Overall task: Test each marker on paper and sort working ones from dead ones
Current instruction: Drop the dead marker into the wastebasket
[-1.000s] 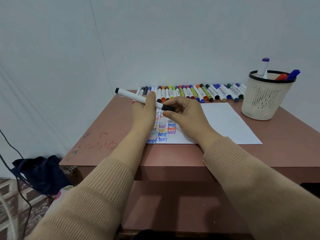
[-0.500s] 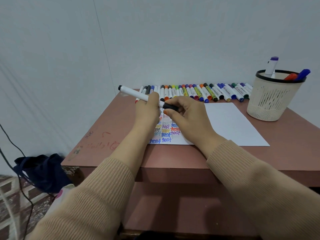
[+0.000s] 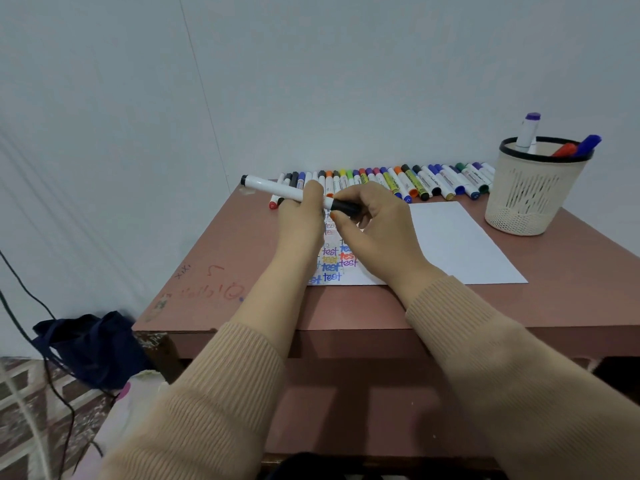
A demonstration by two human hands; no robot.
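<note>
Here, the counter (image 3: 225,244) is topped by a paper sheet (image 3: 450,244). Above its written end, the left hand (image 3: 301,220) is curled round the barrel of a white marker (image 3: 277,188), and its black cap (image 3: 346,206) is pinched by the right hand (image 3: 374,226).

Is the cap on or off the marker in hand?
On: the black cap, pinched by the right hand, meets the white marker, no gap or tip showing.

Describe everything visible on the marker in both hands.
White plastic marker with black cap and a black end plug, slim and round. It is held nearly level above the brown table, plug end pointing left. The left hand wraps its barrel; the right hand pinches the cap, which looks seated.
</note>
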